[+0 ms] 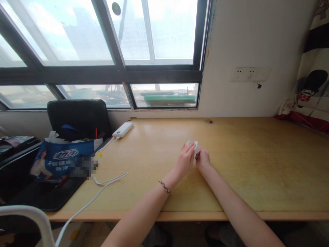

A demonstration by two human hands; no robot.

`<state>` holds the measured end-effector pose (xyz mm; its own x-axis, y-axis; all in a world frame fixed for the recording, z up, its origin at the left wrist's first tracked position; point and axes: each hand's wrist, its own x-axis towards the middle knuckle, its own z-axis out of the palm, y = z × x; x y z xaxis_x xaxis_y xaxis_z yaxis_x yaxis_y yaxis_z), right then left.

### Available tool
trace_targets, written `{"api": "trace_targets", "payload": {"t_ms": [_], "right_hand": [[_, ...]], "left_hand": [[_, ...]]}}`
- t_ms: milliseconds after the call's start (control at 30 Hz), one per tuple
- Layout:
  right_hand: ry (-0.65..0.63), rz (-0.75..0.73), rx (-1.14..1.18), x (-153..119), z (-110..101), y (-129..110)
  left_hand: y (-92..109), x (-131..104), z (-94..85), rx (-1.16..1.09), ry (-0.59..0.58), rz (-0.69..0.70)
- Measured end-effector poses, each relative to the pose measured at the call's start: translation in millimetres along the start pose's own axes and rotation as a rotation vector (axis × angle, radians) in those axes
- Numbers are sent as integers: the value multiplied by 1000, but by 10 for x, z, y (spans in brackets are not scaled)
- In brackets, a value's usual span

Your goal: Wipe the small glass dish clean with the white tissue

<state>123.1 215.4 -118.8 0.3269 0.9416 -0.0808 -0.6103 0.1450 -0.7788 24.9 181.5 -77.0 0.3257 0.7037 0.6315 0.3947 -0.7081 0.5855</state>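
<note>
My left hand [186,159], with a beaded bracelet [165,187] on its wrist, is closed on a crumpled white tissue [197,148]. Its fingers press the tissue against my right hand [205,158]. That hand is closed around a small dark reddish object [197,155], of which only a part shows between the hands; its kind I cannot make out. Both hands meet just above the middle of the wooden table [257,164].
On the table's left, a white power bank [123,130] lies with a white cable [102,188] trailing off the front edge. A blue bag [64,156] rests on a black chair [79,116]. A wall socket [249,74] and patterned curtain [312,68] are at right.
</note>
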Motion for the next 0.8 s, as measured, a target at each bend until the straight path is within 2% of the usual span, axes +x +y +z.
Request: {"api": "trace_targets", "payload": {"t_ms": [133, 267, 367, 467, 533, 600, 700, 800], "right_hand": [[66, 37, 42, 1, 48, -127], [49, -70, 3, -7, 63, -249], [30, -156, -38, -29, 60, -326], [0, -255, -181, -99, 69, -396], [-67, -315, -328, -176, 91, -433], [-163, -367, -467, -258, 122, -455], [-262, -447, -626, -342, 169, -458], [-316, -487, -679, -360, 192, -443]], "left_hand": [[-192, 19, -6, -239, 136, -312], [-371, 4, 62, -649, 78, -658], [-371, 9, 104, -929, -7, -834], [-277, 47, 81, -1069, -107, -880], [-214, 76, 34, -1236, -198, -871], [-183, 93, -14, -1413, -241, -884], [-200, 90, -54, -1504, -170, -946], [-243, 84, -55, -1517, -91, -975]]}}
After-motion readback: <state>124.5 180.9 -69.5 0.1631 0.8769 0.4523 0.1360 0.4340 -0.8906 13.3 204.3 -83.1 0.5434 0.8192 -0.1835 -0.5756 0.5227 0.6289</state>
